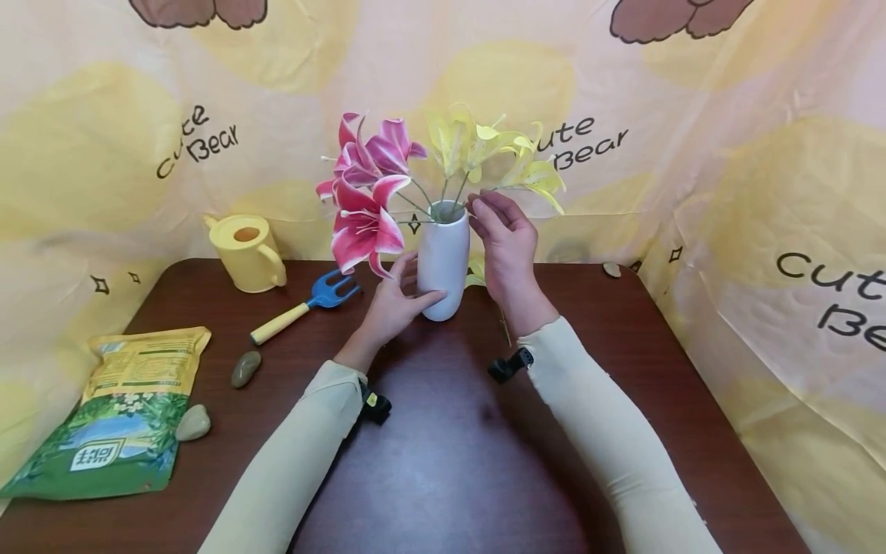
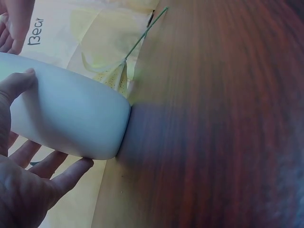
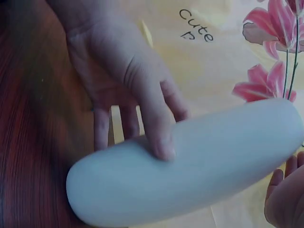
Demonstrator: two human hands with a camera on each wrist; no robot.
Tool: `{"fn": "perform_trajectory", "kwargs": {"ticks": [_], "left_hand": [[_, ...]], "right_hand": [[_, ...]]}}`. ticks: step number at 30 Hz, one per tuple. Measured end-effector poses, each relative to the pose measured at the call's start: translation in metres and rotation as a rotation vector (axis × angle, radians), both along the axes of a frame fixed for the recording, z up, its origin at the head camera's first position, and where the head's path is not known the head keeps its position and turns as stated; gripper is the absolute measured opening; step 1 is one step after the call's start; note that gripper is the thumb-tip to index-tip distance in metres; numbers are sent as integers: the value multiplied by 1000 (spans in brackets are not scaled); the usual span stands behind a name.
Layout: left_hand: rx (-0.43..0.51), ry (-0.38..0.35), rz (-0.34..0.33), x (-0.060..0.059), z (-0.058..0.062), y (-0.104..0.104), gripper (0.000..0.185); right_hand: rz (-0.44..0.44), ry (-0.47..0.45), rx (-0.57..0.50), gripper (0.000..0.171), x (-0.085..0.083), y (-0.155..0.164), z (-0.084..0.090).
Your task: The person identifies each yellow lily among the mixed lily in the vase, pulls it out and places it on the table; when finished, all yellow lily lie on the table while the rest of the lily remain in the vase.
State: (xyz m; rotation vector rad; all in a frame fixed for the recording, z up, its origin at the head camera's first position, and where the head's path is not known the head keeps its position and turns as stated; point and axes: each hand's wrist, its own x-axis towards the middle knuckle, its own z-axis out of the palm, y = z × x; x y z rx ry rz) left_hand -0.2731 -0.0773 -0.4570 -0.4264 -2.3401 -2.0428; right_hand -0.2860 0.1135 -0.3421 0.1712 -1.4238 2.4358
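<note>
A white vase [image 1: 443,265] stands upright on the table, holding pink lilies [image 1: 367,223] on its left and yellow lilies [image 1: 453,142] on its right. My left hand [image 1: 396,304] grips the vase's lower part, thumb across the front and fingers round the far side, as the left wrist view also shows. At the rim, my right hand [image 1: 508,242] pinches the stem of the rightmost yellow lily [image 1: 536,181] between thumb and fingertips. Another yellow lily [image 2: 114,76] lies on the table behind the vase, partly hidden by it and by my right hand.
To the left are a yellow watering can [image 1: 242,254], a blue hand fork [image 1: 328,292] with a yellow handle, a green and yellow bag [image 1: 131,415] and two stones, one grey [image 1: 245,369], one pale [image 1: 194,423]. A small stone [image 1: 611,269] lies at the back right. Printed cloth hangs around the table.
</note>
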Motion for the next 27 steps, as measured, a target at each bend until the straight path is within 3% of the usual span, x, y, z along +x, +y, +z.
{"fn": "perform_trajectory", "kwargs": {"ticks": [16, 27], "left_hand": [[-22, 2, 6, 0, 1, 0, 83], [-5, 9, 6, -1, -2, 0, 84]], "right_hand": [[-123, -7, -15, 10, -1, -12, 5], [-193, 42, 16, 18, 3, -12, 4]]}}
